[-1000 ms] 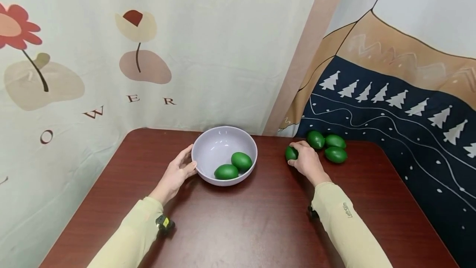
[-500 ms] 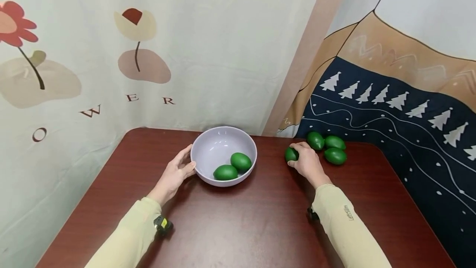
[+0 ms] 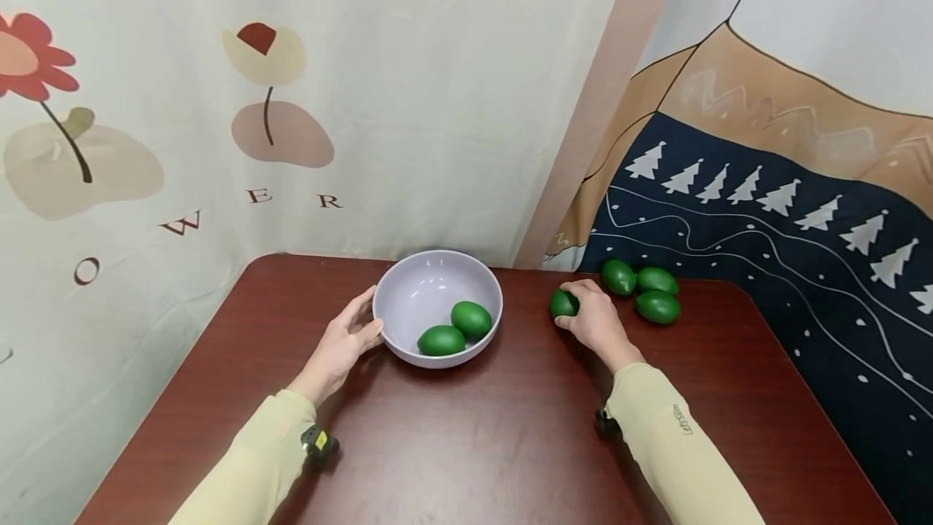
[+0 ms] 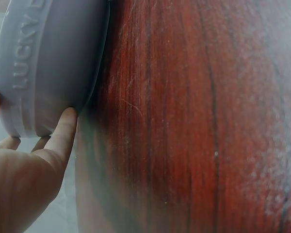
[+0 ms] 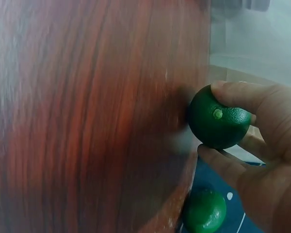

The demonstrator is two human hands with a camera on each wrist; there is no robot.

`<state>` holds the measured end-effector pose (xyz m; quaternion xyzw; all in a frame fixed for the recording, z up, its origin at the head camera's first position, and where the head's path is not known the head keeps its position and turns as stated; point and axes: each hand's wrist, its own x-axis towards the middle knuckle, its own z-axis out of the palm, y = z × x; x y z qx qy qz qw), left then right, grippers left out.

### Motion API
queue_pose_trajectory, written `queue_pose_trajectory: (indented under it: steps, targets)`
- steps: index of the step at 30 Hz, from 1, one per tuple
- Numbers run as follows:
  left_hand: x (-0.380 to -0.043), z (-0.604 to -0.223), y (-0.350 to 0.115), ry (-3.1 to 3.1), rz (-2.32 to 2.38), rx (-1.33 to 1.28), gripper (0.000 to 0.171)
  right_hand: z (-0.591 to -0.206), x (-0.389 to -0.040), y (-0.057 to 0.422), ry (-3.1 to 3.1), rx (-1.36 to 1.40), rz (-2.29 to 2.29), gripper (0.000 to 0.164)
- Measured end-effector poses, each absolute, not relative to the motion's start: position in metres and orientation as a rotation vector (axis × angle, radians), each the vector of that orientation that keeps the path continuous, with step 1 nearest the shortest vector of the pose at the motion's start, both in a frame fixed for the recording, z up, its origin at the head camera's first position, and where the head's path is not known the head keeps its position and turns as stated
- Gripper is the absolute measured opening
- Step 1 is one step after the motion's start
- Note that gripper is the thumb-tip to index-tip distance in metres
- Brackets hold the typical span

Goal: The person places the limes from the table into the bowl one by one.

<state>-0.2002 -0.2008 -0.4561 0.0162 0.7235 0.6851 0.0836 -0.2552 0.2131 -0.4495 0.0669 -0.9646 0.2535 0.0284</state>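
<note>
My right hand (image 3: 596, 321) pinches a green lime (image 5: 218, 121) between thumb and fingers; its stem end shows in the right wrist view. That lime is close to the tabletop, and I cannot tell whether it touches. On the left, my left hand (image 3: 341, 347) holds the outer side of a pale lilac bowl (image 3: 415, 286), thumb and fingers spread along its wall. Raised lettering marks the bowl's side (image 4: 58, 58) in the left wrist view. Inside the bowl lie two limes, a left lime (image 3: 440, 340) and a right lime (image 3: 470, 319), touching or nearly so.
Beyond my right hand, three more limes sit grouped at the back right: a rear lime (image 3: 618, 277), a far-right lime (image 3: 658, 280) and a nearer lime (image 3: 658, 307). The dark red wooden table (image 3: 466, 444) ends at printed curtains (image 3: 437, 104) behind.
My right hand has shifted slightly left with the lime in its grip, away from the three others. The left hand and bowl stay in nearly the same place.
</note>
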Motion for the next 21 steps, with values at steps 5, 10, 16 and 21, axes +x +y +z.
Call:
queue_pose_trajectory:
  steps: [5, 10, 16, 21]
  targets:
    - [-0.200, -0.455, -0.201, 2.159, 2.049, 0.050, 0.066, -0.449, -0.254, 0.206, -2.933, 0.239, 0.805, 0.055]
    - [-0.199, -0.453, -0.201, 2.164, 2.038, 0.034, 0.066, -0.447, -0.254, 0.202, -2.902, 0.255, 0.827, 0.056]
    - [-0.199, -0.453, -0.201, 2.169, 2.036, 0.029, 0.065, -0.442, -0.255, 0.199, -2.866, 0.267, 0.869, 0.056]
    - [-0.198, -0.454, -0.200, 2.179, 2.024, 0.017, 0.065, -0.436, -0.254, 0.193, -2.844, 0.302, 0.890, 0.057]
